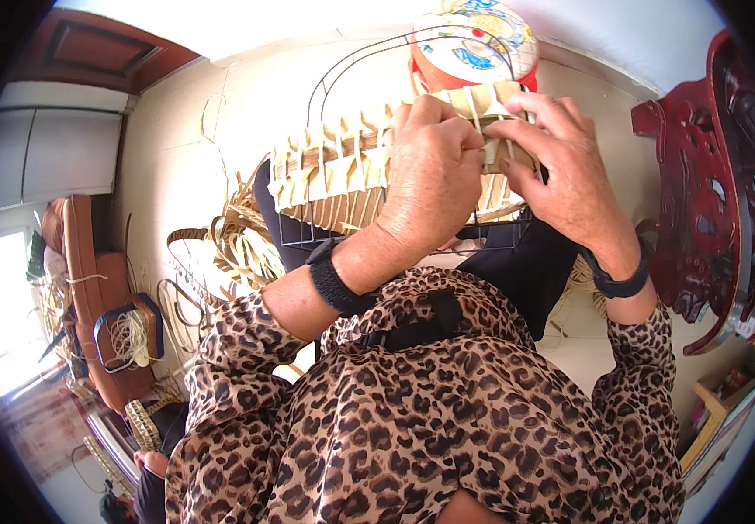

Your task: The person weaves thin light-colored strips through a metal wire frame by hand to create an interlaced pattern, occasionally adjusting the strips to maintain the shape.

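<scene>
1. Left hand [434,166]: curling in, apparently pinching a pale strip [489,155] between thumb and forefinger; the tips are partly hiding.
2. Right hand [565,162]: spreading thumb and forefinger apart around the strip's area, touching the basket's right end.
3. Basket [329,196]: resting over the lap, both hands working at its upper right part.
4. Done, as far as showing: pale material is covering much of the upper side; cord turns are crossing it in a row from the left end toward the hands.
5. Left, judging by looks: the right end is probably needing finishing; the lower wires are showing bare, and the handle [321,92] is standing unwrapped. Likely partway along; the far side isn't showing.
6. Around: loose strips [246,249] are lying on the floor [163,179]; a red stool [474,57] is standing beyond the basket.
</scene>
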`<state>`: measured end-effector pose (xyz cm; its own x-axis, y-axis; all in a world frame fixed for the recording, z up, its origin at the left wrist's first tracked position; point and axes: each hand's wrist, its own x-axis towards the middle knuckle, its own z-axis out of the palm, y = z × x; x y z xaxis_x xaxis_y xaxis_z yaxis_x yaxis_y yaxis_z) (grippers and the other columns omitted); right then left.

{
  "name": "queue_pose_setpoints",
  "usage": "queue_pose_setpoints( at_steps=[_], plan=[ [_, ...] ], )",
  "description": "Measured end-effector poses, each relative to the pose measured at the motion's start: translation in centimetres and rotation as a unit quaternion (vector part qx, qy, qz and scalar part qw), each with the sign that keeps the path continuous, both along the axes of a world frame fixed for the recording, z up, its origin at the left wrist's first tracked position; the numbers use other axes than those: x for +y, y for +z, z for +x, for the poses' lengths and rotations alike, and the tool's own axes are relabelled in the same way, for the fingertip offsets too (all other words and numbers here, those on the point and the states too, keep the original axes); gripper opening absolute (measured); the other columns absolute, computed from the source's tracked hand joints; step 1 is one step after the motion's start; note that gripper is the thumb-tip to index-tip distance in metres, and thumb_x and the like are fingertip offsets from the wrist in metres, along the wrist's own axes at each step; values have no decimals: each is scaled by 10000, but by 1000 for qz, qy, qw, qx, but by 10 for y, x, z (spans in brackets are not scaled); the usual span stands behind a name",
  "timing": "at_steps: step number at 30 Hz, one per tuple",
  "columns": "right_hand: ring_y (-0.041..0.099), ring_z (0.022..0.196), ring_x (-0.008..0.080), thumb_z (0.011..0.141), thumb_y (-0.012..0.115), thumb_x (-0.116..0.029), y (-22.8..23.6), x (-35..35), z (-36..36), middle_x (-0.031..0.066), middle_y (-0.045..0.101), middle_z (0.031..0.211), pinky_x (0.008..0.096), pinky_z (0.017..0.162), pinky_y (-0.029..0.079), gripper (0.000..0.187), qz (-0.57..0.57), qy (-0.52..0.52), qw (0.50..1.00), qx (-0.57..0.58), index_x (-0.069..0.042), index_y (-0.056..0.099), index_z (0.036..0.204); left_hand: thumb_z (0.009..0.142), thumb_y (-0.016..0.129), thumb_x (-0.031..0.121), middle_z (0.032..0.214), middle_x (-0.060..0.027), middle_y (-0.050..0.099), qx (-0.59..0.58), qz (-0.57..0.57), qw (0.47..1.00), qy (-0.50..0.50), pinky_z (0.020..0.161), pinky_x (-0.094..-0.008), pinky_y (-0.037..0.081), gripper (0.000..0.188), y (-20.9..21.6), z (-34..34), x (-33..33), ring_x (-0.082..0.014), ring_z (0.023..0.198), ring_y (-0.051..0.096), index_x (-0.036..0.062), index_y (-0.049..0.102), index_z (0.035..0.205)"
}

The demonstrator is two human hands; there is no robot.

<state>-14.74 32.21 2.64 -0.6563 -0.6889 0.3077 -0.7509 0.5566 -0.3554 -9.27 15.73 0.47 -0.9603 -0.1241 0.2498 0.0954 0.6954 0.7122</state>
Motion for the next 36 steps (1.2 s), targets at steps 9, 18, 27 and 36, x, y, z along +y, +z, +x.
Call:
queue_pose_setpoints(
  at_steps=[9,18,27,36],
  plan=[
    [523,1000,243,719,684,-102,6,-15,-2,46,559,1009,386,874,377,147,27,58,998,1,-64,615,844,746,623,-9,970,-146,608,84,98,991,-23,810,-385,485,192,-3,19,-40,-304,931,588,5,661,935],
    [503,864,256,761,641,-76,-4,-22,-5,78,488,820,375,798,368,120,28,125,989,80,-48,525,771,718,725,143,1229,-159,534,-4,-27,999,-23,986,-427,377,526,-23,40,-74,-313,1182,464,35,579,1212],
    [504,953,277,775,578,-63,3,-12,-3,107,541,953,409,845,403,67,64,142,988,16,-10,568,816,791,669,208,1277,-123,526,4,-136,990,-31,1041,-428,333,456,-26,35,-67,-309,1226,448,97,611,1230],
    [510,941,292,779,606,-39,-1,-11,0,112,508,884,388,865,401,93,-7,111,994,21,-13,516,782,743,680,120,1250,-156,537,-10,-99,995,-24,989,-437,401,466,-14,30,-66,-326,1172,487,62,611,1200]
  ],
)
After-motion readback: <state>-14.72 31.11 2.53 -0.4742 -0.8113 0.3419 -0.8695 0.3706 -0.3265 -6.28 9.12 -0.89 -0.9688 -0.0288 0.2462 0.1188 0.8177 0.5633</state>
